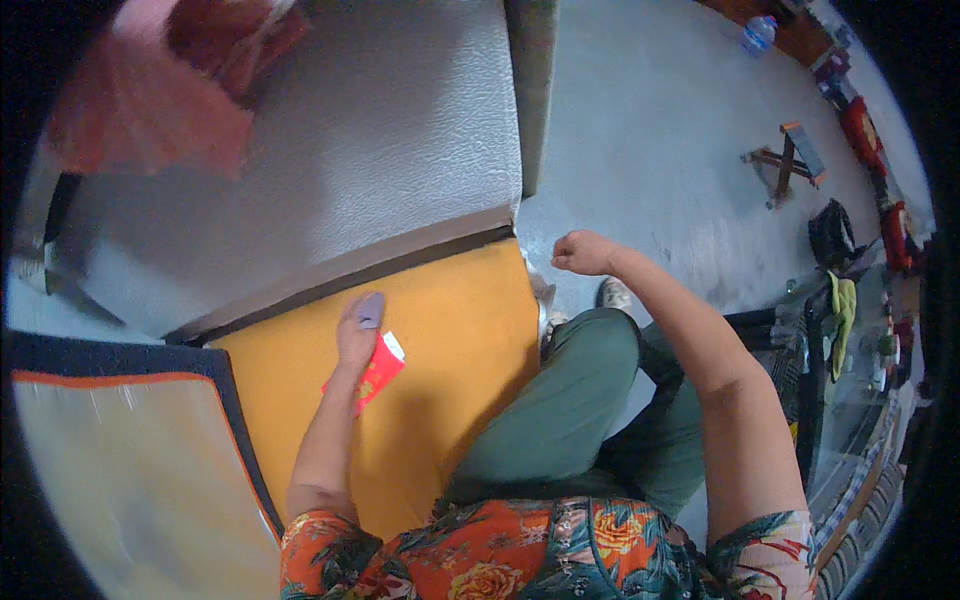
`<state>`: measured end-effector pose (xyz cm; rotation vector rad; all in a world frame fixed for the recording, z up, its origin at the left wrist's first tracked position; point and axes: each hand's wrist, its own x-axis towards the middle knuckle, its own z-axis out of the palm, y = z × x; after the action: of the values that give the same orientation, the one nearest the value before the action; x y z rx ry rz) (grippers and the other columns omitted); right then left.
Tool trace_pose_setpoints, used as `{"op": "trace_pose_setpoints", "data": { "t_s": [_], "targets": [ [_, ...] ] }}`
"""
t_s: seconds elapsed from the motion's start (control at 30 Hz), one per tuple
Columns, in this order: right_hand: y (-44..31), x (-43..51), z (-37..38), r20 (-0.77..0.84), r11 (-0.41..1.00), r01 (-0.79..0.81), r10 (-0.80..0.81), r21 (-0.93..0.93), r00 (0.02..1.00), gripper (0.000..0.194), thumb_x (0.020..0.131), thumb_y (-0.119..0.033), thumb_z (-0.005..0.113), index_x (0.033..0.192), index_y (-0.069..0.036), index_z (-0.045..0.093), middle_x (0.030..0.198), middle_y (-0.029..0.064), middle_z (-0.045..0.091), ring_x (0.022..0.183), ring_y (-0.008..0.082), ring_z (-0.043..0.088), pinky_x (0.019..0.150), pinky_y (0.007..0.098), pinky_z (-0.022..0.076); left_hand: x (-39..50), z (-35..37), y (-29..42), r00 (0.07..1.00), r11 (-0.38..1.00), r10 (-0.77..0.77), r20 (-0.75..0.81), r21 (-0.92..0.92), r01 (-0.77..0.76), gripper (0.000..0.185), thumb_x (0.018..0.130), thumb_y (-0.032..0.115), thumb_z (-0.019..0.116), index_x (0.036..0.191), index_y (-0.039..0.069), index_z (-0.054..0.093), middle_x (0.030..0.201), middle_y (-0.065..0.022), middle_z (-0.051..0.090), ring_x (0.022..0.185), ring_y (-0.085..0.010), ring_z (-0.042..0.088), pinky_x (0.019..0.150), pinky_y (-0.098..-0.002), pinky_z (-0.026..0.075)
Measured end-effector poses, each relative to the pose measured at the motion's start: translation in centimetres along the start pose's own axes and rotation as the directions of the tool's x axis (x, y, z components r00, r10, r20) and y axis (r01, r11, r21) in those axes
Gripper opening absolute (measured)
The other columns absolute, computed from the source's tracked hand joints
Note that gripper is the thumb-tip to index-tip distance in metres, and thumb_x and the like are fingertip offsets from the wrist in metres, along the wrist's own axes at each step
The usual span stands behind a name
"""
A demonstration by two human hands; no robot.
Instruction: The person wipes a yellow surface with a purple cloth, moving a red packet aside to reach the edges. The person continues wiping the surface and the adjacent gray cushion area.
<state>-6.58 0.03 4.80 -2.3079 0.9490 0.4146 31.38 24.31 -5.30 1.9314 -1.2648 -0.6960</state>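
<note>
My left hand (358, 326) is over the orange-yellow board or tabletop (465, 300), with a red paper envelope (382, 367) beneath its fingers and palm. The envelope has gold-coloured marks, and a white slip (394, 346) shows at its upper corner. A greyish covering (370, 310) is on the thumb side of that hand. My right hand (582, 253) is raised above the grey floor beside the board's right end, its fingers curled; nothing is seen in it.
A grey textured surface (390, 150) lies beyond the board. Red cloth-like material (150, 120) hangs at upper left. A folding stool (787, 161), a black bag-like object (831, 232) and a plastic bottle (759, 34) stand right. A yellow-green cloth (843, 322) hangs at right.
</note>
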Motion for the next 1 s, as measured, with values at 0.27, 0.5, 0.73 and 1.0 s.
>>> {"op": "trace_pose_setpoints", "data": {
  "t_s": [0.27,0.5,0.73,1.0],
  "targets": [
    [4.7,2.9,8.0,0.026,0.982,0.143,-0.147,0.124,0.989,0.035,0.073,-0.026,0.07,0.103,-0.008,0.065,0.117,0.0156,0.06,0.108,0.033,0.057,0.091,0.0414,0.0474,2.9,12.0,8.6,0.946,0.809,0.197,-0.257,0.588,-0.009,0.052,0.071,0.009,0.062,0.123,0.01,0.053,0.114,-0.0125,0.055,0.11,-0.0312,0.051,0.094,-0.0438,0.036],
    [-0.8,5.2,6.9,0.217,0.992,-0.009,0.036,-0.124,0.976,0.055,0.071,-0.027,0.066,0.12,-0.004,0.056,0.129,0.0138,0.049,0.117,0.034,0.051,0.093,0.0452,0.0471,3.3,12.4,7.1,0.957,0.734,0.23,-0.178,0.678,-0.05,0.062,0.068,0.012,0.065,0.127,0.013,0.048,0.122,-0.0072,0.05,0.12,-0.0272,0.043,0.099,-0.0461,0.028],
    [-0.3,4.2,7.5,0.164,0.997,-0.077,0.071,0.031,0.984,0.056,0.072,-0.024,0.063,0.123,-0.002,0.053,0.128,0.0156,0.049,0.112,0.0367,0.055,0.092,0.0459,0.0476,5.1,15.2,10.1,0.994,0.675,0.108,-0.005,0.734,-0.07,0.05,0.073,0.019,0.061,0.122,0.014,0.052,0.116,-0.0064,0.053,0.109,-0.0293,0.047,0.093,-0.0472,0.032],
    [2.9,4.4,12.3,0.264,0.968,-0.06,-0.007,0.245,0.964,0.059,0.077,-0.024,0.062,0.127,0.001,0.045,0.144,0.0227,0.034,0.114,0.0421,0.052,0.097,0.0449,0.044,6.8,25.2,19.8,0.974,0.958,0.199,-0.112,0.23,-0.169,0.053,0.065,0.009,0.065,0.118,0.011,0.058,0.105,-0.0153,0.054,0.103,-0.0354,0.049,0.093,-0.0469,0.036]
  ]
}}
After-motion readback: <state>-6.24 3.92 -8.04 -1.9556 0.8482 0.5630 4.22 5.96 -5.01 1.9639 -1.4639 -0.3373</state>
